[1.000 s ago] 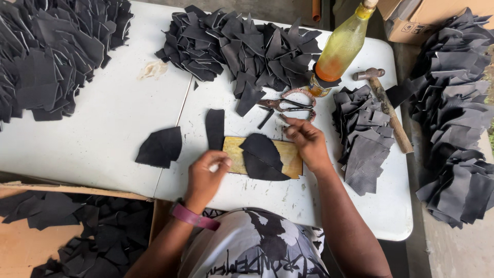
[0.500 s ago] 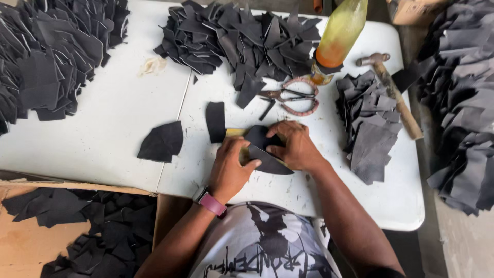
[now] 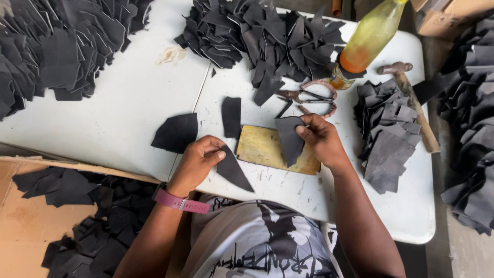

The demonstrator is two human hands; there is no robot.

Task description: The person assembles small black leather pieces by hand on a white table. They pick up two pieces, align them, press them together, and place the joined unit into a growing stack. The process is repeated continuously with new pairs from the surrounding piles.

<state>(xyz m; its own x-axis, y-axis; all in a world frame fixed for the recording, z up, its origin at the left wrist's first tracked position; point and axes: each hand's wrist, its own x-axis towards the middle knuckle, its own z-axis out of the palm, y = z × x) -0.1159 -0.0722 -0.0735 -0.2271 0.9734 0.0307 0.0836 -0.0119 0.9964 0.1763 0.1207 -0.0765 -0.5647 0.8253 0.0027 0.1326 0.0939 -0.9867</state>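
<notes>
My left hand [image 3: 198,159] pinches a pointed black leather piece [image 3: 232,170] near the table's front edge. My right hand [image 3: 320,139] holds a second dark leather piece [image 3: 289,138] up over a yellowed wooden board [image 3: 262,146]. The two pieces are apart, one in each hand. Two more black cut pieces [image 3: 177,132] lie on the white table [image 3: 118,103] just left of the board. A pink band sits on my left wrist.
Scissors [image 3: 311,98] lie behind the board. A yellow bottle [image 3: 368,36] and a hammer [image 3: 409,100] stand at the right by a stack of grey pieces [image 3: 386,134]. Heaps of black cuttings [image 3: 257,36] fill the far side. A cardboard box [image 3: 31,226] of scraps sits at lower left.
Both hands were together on one dark bundle over the board. Now they have drawn apart, the left hand toward the front edge, each with its own piece.
</notes>
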